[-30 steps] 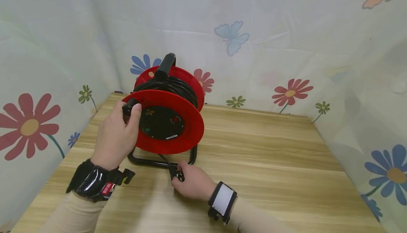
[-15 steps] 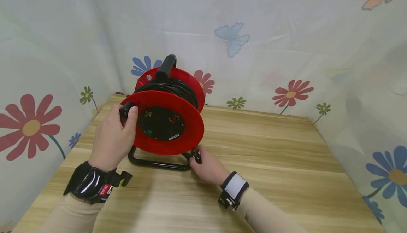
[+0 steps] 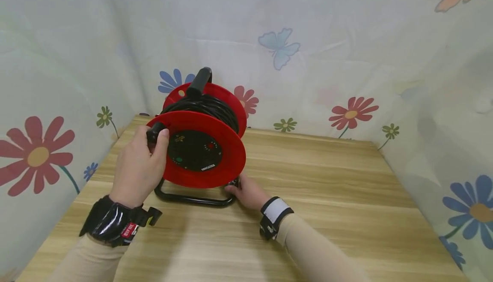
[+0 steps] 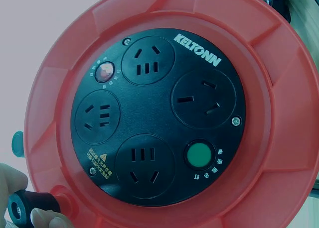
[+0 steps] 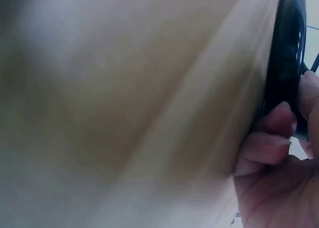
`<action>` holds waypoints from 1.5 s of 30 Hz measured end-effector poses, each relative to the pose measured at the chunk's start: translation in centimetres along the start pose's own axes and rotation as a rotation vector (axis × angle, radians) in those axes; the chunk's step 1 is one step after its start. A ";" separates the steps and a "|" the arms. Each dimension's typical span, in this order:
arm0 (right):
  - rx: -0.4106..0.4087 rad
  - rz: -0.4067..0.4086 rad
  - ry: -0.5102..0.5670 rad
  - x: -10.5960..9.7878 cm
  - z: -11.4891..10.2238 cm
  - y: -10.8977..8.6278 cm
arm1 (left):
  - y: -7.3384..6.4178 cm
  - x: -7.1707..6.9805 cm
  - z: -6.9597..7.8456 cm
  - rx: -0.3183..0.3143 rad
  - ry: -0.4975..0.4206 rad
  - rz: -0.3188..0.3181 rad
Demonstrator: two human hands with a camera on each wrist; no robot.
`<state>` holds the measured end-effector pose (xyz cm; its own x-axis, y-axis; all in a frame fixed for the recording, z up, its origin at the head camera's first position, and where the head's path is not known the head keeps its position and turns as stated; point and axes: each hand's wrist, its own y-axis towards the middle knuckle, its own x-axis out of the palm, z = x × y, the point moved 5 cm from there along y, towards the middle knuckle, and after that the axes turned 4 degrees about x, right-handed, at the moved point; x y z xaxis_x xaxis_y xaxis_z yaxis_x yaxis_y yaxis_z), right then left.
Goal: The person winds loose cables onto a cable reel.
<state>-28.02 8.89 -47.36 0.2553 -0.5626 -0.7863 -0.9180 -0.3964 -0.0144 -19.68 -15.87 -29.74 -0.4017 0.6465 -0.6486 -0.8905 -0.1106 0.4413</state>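
Observation:
A red cable reel [image 3: 231,162] with black cord [image 3: 212,104] wound on its drum stands upright on the table. Its black face carries several sockets [image 4: 148,60] and a green button [image 4: 199,154]. My left hand [image 3: 138,166] grips the short black winding knob [image 3: 155,131] on the front flange. Low at the reel's right side, my right hand [image 3: 252,192] pinches the cord's black plug [image 3: 233,182], mostly hidden behind the fingers. That hand is right at the corner of the black tube stand [image 3: 196,199]; in the right wrist view its curled fingers [image 5: 264,148] overlap the tube [image 5: 286,54].
A black carrying handle [image 3: 200,81] tops the reel. Under it lies a wood-grain table [image 3: 327,196], its right part stretching away from the reel. Flower-printed curtain [image 3: 327,51] hangs close behind and along both sides.
My right hand has carried the plug right and a little up, from before the stand's front bar to its right corner. The left hand has stayed on the knob; the reel face has barely turned.

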 end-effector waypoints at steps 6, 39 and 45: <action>0.023 0.020 0.000 0.6 0.1 -0.2 | -0.1 0.0 -0.2 -0.017 0.009 0.010; 0.152 -0.168 0.044 -0.5 0.1 -0.8 | 0.2 0.4 2.6 0.148 0.196 0.107; 0.126 -0.166 0.048 -0.8 0.2 -0.7 | 0.3 0.5 3.3 0.175 0.219 0.137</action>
<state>-27.62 9.73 -46.85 0.4172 -0.5323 -0.7366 -0.8923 -0.3938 -0.2208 -19.49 -13.11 -27.91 -0.5688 0.4542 -0.6857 -0.7822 -0.0413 0.6216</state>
